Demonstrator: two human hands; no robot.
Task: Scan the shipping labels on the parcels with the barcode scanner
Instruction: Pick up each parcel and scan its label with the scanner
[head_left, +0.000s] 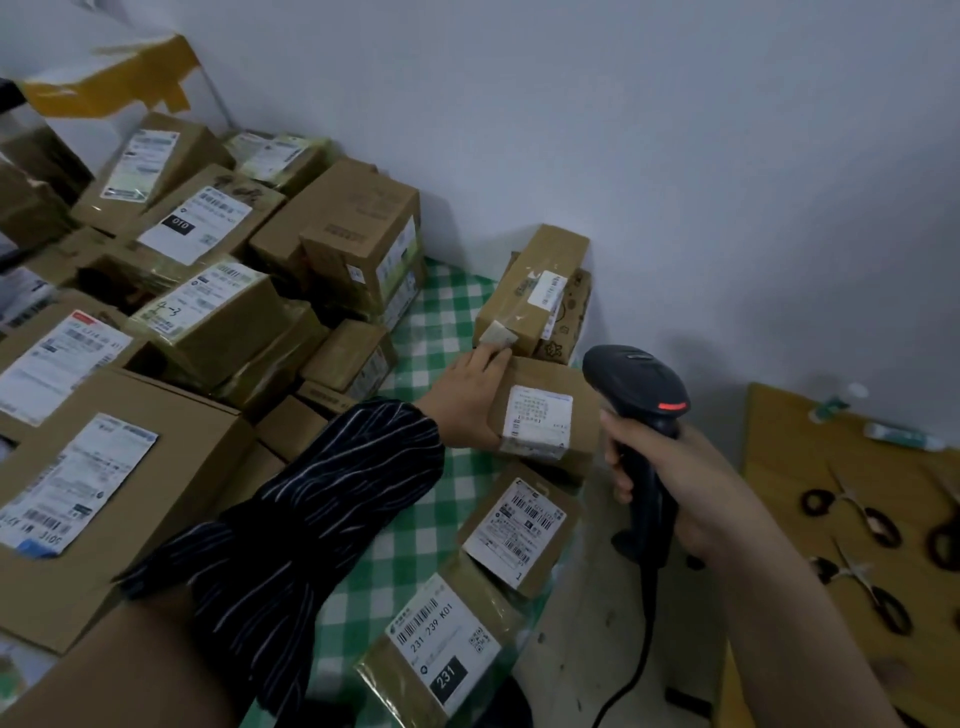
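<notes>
The left hand (467, 400), in a striped sleeve, grips a small box (543, 375) by its left side, fingers curled over the top corner, holding it with the label (540, 415) facing up above a green checked cloth (436, 332). The right hand (675, 483) is wrapped tight round the handle of the scanner (636, 384), whose head sits just right of the box with a red light glowing. Two flat parcels (519, 525) lie on the cloth below the box, a pile of boxes (208, 322) stands to the left, and scissors (852, 514) lie on cardboard (779, 457) at the right.
</notes>
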